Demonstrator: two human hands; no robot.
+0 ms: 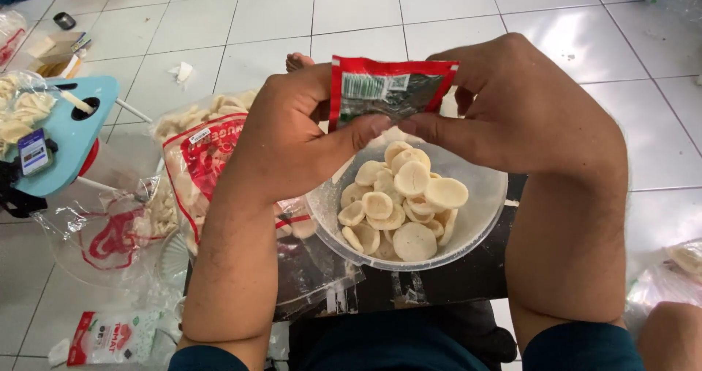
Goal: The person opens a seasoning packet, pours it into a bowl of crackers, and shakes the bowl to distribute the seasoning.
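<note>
Red sachet (391,87) pinched in the closed grip of our left hand (292,140) and right hand (519,104), above a clear bowl (479,221) of pale round crackers (402,199)

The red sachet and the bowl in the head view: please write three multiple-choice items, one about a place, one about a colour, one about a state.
1. Where is the red sachet?
A. above the clear bowl
B. on the blue stool
C. on the floor tiles

2. What colour are the round chips in the bowl?
A. green
B. pale cream
C. black

3. How is the sachet held?
A. by nobody
B. by one hand
C. by the left hand and the right hand

Answers: 1 A, it hangs over the bowl. 2 B, the discs look pale cream. 3 C, fingers of both hands pinch it.
</note>
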